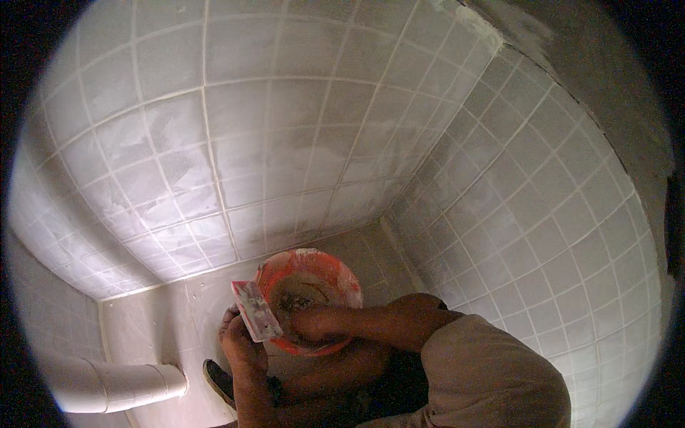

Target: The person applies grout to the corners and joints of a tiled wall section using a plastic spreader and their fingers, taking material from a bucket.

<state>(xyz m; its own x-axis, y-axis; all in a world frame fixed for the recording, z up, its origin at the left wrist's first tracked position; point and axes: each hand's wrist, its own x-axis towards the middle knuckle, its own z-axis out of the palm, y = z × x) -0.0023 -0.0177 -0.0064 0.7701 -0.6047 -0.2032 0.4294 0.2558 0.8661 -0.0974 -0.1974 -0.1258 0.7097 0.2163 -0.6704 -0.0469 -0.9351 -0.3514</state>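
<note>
Head view, looking down into a tiled corner. Walls are square glazed tiles, pale, smeared with a chalky haze, the joint lines between them standing out lighter; the two walls meet in a seam running down toward the floor corner. Floor is pale, matt, dusty. On it, near the corner where the walls meet, sits a round orange bowl, rubbery-looking, its rim and inside caked with whitish-grey paste. The left hand is clenched around the handle of a flat rectangular float, the pale blade with a reddish edge tilted up, its upper end just beside the left rim of the bowl. The right hand reaches across the body into the bowl, fingers down in the paste at the near side; whether it is gripping anything or lying loose in there I cannot tell, since the fingertips are dark and partly buried. Bowl therefore lies directly under the right hand and just right of the left. A beige sleeve covers the right upper arm. At the lower left a white plastic pipe with a collar joint runs along the floor edge. A dark sandal shows by the left forearm.
</note>
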